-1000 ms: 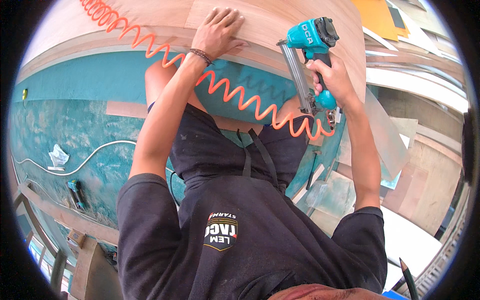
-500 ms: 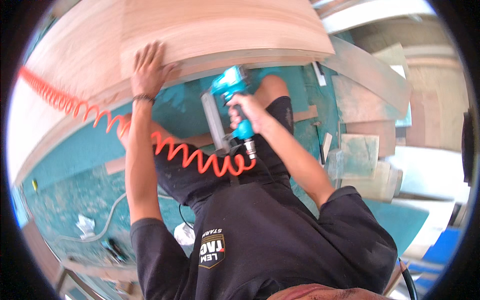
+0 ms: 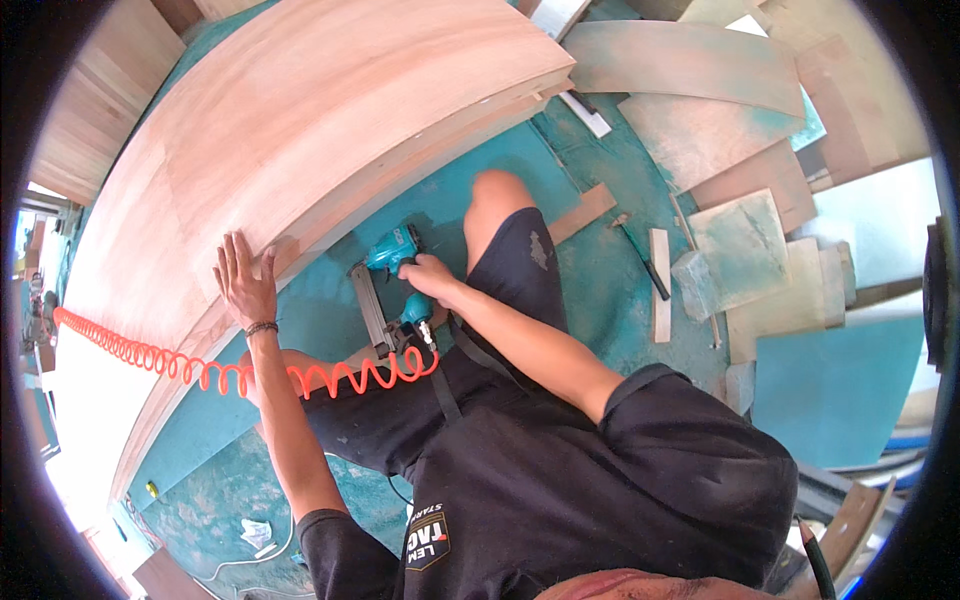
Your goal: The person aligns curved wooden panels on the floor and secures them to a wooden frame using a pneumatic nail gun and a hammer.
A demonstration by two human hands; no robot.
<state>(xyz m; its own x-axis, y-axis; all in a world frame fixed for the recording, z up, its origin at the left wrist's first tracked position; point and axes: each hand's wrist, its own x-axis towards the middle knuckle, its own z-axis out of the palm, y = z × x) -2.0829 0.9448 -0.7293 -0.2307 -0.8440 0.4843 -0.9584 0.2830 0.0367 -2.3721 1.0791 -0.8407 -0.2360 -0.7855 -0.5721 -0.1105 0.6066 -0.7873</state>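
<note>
My right hand (image 3: 430, 277) is wrapped round the grip of a teal pneumatic nail gun (image 3: 393, 247), its grey magazine on the left side. The gun is over the teal sheet near my lap, apart from the wood. An orange coiled air hose (image 3: 215, 378) joins the base of its handle and runs left across my left forearm. My left hand (image 3: 246, 285) lies flat with fingers stretched near the front edge of a large wooden panel (image 3: 330, 120). That panel has a thick, layered edge facing me, and it holds nothing in my left hand's fingers.
On the floor to the right lie a hammer (image 3: 643, 258), a wood strip (image 3: 660, 300) and a clear plastic-looking block (image 3: 692, 278). Several boards (image 3: 740, 245) are stacked beyond them. A teal board (image 3: 840, 390) lies at far right, and a crumpled white scrap (image 3: 257, 532) is at lower left.
My view has turned, so the panel appears tilted and more of it shows. The nail gun sits lower and further left in view. My left hand stays flat on the panel.
</note>
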